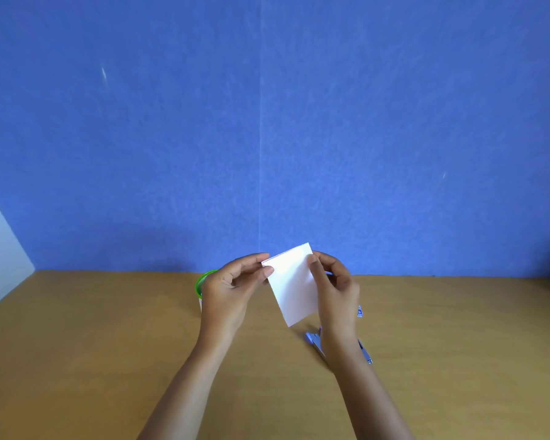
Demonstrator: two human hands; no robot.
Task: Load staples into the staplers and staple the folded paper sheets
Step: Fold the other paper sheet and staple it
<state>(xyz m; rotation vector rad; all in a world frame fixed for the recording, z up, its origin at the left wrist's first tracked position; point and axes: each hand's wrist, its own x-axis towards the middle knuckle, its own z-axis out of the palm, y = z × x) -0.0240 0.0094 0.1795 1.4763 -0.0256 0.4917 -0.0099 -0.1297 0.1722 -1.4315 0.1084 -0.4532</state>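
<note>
Seen from my head camera, I hold a folded white paper sheet (294,285) up in the air with both hands, above the brown counter (108,360) and in front of a blue wall (267,122). My left hand (232,287) is clamped on the sheet's upper left corner, thumb on the near face and the other fingers curled behind it. My right hand (337,290) is closed on the sheet's right edge, near the top, its thumb pressed onto the near face. The sheet hangs tilted, its lower corner pointing down toward the counter, and layered edges show along its top.

Below my right wrist, a purple-and-silver stapler (315,342) lies on the counter; my forearm covers its middle, and a metal end (366,354) shows on the far side of the arm, though I cannot tell whether that belongs to the same stapler or a second one. Just beside my right hand, a small blue-and-white packet (359,311) peeks out, too small to read. Behind my left hand stands a container with a green rim (201,284), mostly hidden. A pale panel (0,258) closes off the left side of the scene.
</note>
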